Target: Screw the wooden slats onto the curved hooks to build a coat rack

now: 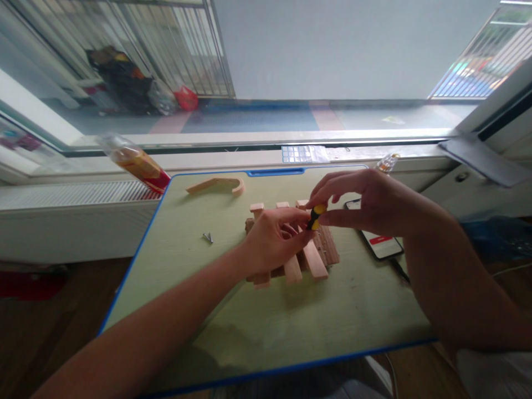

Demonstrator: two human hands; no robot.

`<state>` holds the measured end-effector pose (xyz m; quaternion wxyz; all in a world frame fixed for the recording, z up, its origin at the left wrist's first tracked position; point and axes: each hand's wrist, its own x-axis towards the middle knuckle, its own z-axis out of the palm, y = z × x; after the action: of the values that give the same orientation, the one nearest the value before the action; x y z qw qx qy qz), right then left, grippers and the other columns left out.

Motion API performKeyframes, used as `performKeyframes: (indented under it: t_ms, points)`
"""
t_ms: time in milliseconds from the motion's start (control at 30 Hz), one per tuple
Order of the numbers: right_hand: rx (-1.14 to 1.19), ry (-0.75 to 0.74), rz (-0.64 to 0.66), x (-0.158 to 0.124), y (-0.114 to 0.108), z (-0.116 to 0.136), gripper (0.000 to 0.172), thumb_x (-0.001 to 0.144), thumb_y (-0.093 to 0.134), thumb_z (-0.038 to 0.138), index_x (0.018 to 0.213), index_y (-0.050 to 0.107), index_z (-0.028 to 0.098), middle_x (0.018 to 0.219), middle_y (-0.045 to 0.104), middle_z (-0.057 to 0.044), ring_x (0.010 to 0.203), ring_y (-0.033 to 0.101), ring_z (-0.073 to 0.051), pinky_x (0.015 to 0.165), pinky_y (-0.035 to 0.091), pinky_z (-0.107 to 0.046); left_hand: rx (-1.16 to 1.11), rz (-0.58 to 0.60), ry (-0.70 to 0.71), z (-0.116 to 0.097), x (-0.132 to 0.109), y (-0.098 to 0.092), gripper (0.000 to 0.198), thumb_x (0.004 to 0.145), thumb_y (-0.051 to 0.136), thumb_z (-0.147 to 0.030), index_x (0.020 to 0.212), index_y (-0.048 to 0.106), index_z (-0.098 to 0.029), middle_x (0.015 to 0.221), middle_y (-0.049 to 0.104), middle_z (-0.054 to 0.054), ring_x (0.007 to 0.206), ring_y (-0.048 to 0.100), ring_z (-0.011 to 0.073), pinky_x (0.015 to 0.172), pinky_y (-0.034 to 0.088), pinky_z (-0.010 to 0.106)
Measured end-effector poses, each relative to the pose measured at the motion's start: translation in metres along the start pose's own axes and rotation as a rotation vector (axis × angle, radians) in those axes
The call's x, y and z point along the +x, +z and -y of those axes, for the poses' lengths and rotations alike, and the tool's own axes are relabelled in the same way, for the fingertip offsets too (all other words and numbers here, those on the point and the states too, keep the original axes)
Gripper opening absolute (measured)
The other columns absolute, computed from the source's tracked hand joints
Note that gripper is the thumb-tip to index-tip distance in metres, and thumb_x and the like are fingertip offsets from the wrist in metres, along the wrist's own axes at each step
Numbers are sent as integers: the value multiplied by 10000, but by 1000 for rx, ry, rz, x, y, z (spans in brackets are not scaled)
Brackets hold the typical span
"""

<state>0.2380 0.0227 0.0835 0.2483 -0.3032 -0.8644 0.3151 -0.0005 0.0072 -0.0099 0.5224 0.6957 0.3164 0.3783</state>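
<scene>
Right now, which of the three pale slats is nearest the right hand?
The rightmost slat; the middle slat and leftmost slat lie farther from the right hand.

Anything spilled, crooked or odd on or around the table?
Nothing looks spilled or broken. The plastic bottle by the table's far left corner appears tilted, though the wide view may exaggerate its lean. A few screws lie loose on the table, left of the wooden slats, where they might roll.
</scene>
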Motion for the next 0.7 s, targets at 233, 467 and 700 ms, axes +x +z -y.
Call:
performKeyframes:
  t_ms: [233,467,700]
  points:
    - [-87,32,-64,1,8,1,234,930,833,414,1006,800,195,995,810,-40,904,726,-184,832,555,-374,24,-27,12,-1,-1,0,191,874,832,-237,1033,815,-132,891,772,49,705,695,116,618,575,207]
    - [-105,79,-109,2,12,1,258,890,866,426,956,775,194,953,806,-29,857,724,-182,832,545,-384,70,-61,6,-1,0,0,290,851,881,-284,1109,832,-159,922,790,53,709,684,111,612,570,202]
    - [-43,118,-118,3,11,-1,294,856,897,443,973,797,193,993,812,-43,893,734,-198,832,552,-391,58,-41,5,-2,1,1,203,889,838,-269,1045,819,-142,854,753,39,707,663,113,609,555,204]
